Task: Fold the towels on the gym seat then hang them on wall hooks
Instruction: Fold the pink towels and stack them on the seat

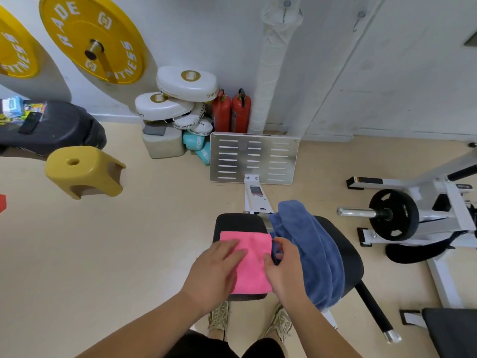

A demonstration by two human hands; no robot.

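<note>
The left grip (219, 264) rests flat-fingered on a folded pink cloth towel (251, 257) atop a black padded seat (237, 222); the right grip (282, 264) curls against a crumpled blue towel (309, 244), hold unclear.

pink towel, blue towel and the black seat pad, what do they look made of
pink towel: likely soft microfibre-type cloth, matte, with a fine fuzzy nap.
blue towel: thicker terry-like fabric, matte, with heavy rounded folds.
seat pad: probably vinyl or faux leather over padding, smooth black with a faint sheen.
</note>
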